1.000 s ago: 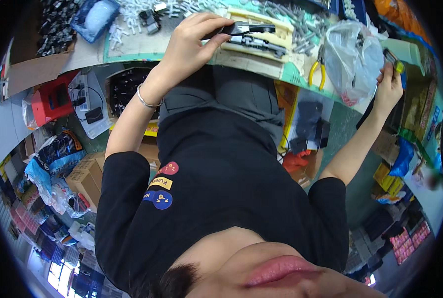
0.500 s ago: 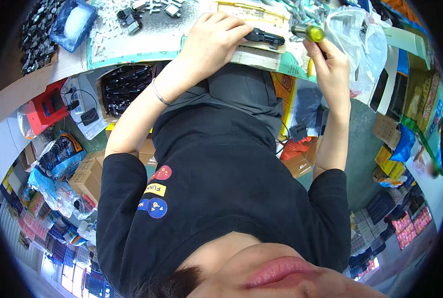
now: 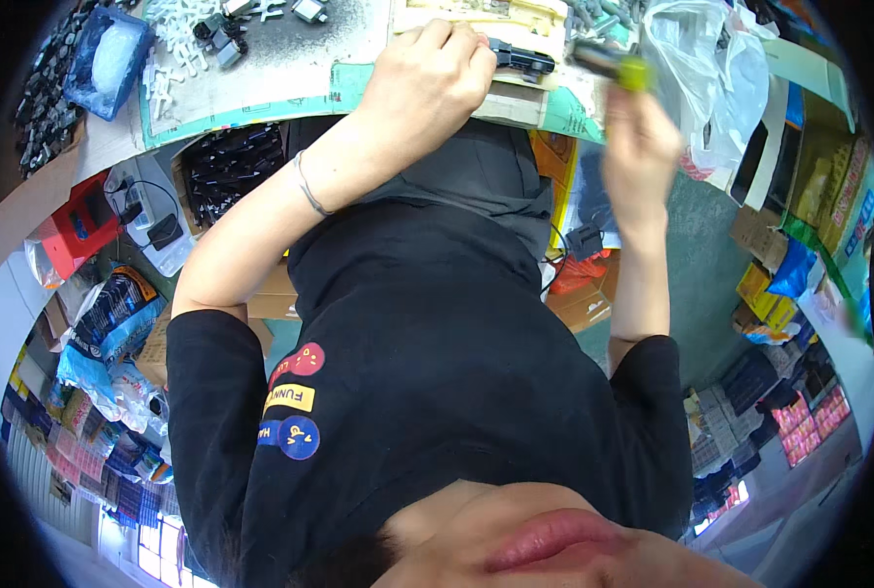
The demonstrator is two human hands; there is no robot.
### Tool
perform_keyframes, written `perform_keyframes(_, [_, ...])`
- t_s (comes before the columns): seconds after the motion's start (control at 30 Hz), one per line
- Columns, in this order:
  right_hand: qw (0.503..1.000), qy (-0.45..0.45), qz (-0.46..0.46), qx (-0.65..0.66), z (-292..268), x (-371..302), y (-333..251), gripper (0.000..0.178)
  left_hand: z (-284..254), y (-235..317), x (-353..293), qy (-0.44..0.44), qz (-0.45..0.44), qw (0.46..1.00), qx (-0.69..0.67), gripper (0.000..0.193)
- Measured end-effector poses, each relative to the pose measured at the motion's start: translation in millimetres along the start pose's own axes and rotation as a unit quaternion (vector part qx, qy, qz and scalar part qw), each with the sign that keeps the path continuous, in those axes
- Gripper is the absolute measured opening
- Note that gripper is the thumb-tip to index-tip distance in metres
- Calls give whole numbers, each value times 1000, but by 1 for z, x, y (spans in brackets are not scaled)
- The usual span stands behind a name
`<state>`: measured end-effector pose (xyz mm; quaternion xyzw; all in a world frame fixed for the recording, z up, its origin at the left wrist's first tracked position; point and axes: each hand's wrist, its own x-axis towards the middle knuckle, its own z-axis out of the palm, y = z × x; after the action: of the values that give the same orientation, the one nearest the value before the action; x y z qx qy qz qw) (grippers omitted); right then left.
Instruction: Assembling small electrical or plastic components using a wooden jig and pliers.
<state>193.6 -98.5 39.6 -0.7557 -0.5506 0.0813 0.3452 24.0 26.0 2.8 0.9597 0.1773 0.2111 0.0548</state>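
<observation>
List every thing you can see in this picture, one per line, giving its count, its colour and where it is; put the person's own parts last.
Black part: one, black, at the table edge, under the left hand's fingers.
Screwdriver: one, yellow-green handle, blurred, in the right hand.
Clear plastic bag: one, see-through, on the table to the right.
White plastic pieces: many, white, scattered on the table top left.
Blue tray: one, blue, far left of the table.
Box of black parts: one, under the table edge.
Red device: one, red, on the floor at left.
Table: one, pale top with green edge.
Bracelet: one, silver, on the left wrist.
Left hand: on the black part.
Right hand: blurred, gripping the screwdriver.
</observation>
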Motion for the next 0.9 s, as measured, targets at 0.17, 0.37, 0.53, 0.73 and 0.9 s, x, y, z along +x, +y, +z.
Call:
perform_keyframes(0.17, [994,-58,89,-5,-10,14,-14,21,5,-3,-5,30,-2,999,-11,22])
perform_keyframes(0.37, [989,-96,-95,-62,14,4,-6,24,2,-2,-4,64,27,998,13,24])
perform_keyframes(0.53, [999,-10,-28,23,11,-1,3,18,6,-3,-8,77,20,997,12,23])
perform_keyframes(0.73, [1000,24,4,2,3,-5,7,21,4,0,-5,69,-7,997,-35,21])
perform_keyframes(0.9, [996,-75,23,-46,-4,22,-9,23,0,8,-7,127,-43,991,-19,21])
